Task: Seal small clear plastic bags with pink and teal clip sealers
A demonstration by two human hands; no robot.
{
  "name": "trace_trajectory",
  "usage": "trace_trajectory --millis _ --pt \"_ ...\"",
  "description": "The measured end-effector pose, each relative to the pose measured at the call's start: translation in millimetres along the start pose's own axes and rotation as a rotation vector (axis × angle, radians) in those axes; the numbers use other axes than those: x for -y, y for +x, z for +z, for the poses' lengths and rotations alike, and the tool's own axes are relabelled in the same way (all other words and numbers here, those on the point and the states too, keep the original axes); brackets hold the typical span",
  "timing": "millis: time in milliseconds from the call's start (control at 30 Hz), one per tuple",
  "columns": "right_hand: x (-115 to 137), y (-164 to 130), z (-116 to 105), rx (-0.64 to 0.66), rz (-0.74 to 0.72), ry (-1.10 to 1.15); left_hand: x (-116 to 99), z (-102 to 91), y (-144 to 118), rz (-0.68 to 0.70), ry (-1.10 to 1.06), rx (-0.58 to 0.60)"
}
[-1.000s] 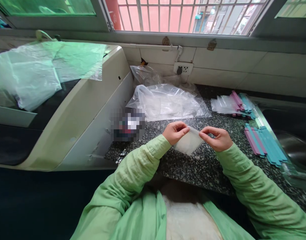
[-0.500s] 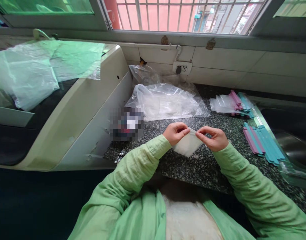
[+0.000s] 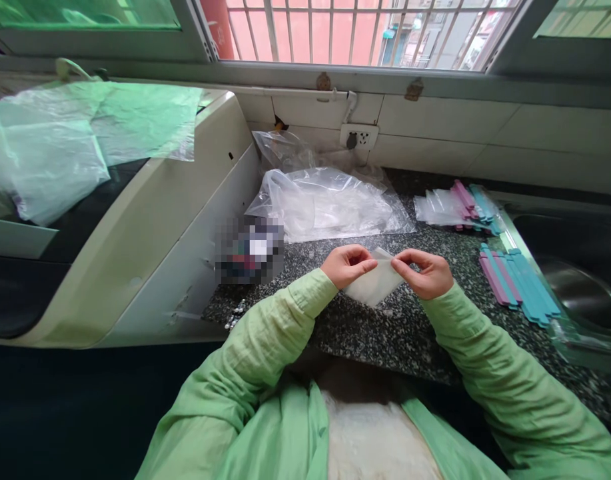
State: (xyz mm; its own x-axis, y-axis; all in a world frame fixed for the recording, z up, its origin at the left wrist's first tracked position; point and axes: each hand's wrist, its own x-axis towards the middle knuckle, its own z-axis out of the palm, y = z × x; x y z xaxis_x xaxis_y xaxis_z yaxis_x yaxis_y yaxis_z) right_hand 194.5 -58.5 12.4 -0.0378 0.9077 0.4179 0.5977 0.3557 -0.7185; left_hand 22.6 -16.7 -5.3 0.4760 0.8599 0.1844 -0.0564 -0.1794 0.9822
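A small translucent plastic bag [image 3: 374, 283] is held up over the speckled dark counter, one corner pointing down toward me. My left hand [image 3: 348, 265] pinches its upper left edge between thumb and fingers. On the other side my right hand [image 3: 425, 272] grips the upper right edge in the same kind of pinch. A bit of the bag's top sticks up between the two thumbs. Both hands are close together, above the front half of the counter [image 3: 375, 343].
Behind my hands lies a large clear bag [image 3: 335, 203] with whitish contents. To the right are pink and teal strips [image 3: 522, 283], and more strips beside small bags [image 3: 440, 205]. A sink [image 3: 580, 287] borders the right; a bulky beige machine [image 3: 185, 200] stands left.
The bag's top edge now sticks up higher between my fingers, and its lower corner has risen slightly. The whole view has shifted a little; both hands keep their pinch.
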Motion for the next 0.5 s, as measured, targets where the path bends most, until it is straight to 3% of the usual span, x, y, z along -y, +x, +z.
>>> trace_trajectory --millis 267,500 --pt "-2.3 -0.1 -0.3 -0.051 0.024 0.008 -0.9 -0.4 0.9 0.019 0.031 -0.032" --pt "-4.3 4.2 -3.1 0.043 -0.024 -0.029 -0.8 -1.2 0.6 0.025 0.077 -0.027"
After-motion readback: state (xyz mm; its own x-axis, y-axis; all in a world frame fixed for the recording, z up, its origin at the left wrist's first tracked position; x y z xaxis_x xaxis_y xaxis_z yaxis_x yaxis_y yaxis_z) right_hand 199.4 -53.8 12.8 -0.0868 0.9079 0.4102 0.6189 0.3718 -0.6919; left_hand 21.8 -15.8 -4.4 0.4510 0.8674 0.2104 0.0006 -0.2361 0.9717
